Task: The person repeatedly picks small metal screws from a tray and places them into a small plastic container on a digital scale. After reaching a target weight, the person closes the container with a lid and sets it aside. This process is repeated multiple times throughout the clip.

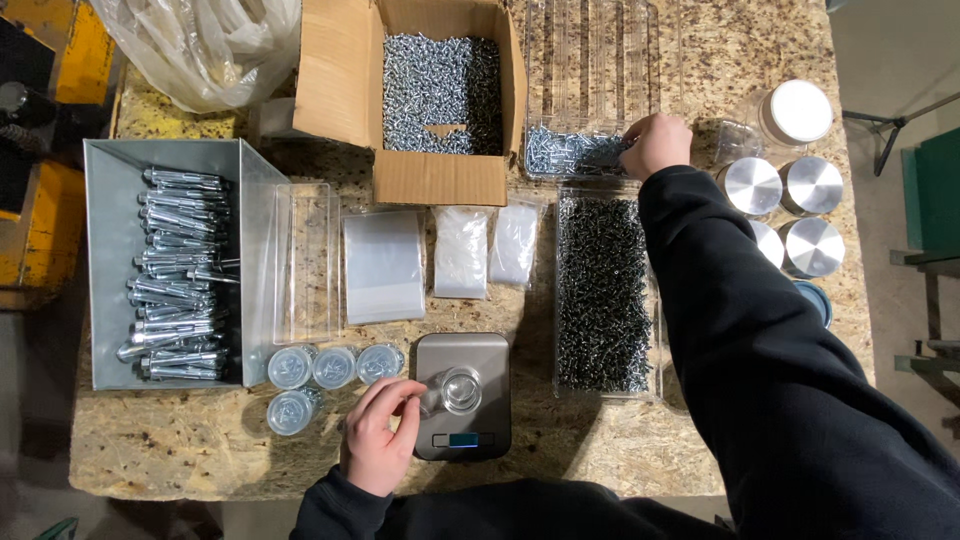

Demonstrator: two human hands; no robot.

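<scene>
Jar [459,389] on the scale [462,395] looks empty so far, left hand [378,437] pinching it, right hand [655,145] closed grabbing screws [570,152] near the counter's far edge.

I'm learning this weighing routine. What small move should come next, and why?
Probably carry the right hand from the clear tray of silver screws to the small clear cup on the scale; the left hand steadies that cup, which looks empty.

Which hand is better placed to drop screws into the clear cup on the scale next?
Probably the right hand: it is already in the clear tray of silver screws, apparently gathering some. The left hand is occupied steadying the small clear cup on the scale.
</scene>
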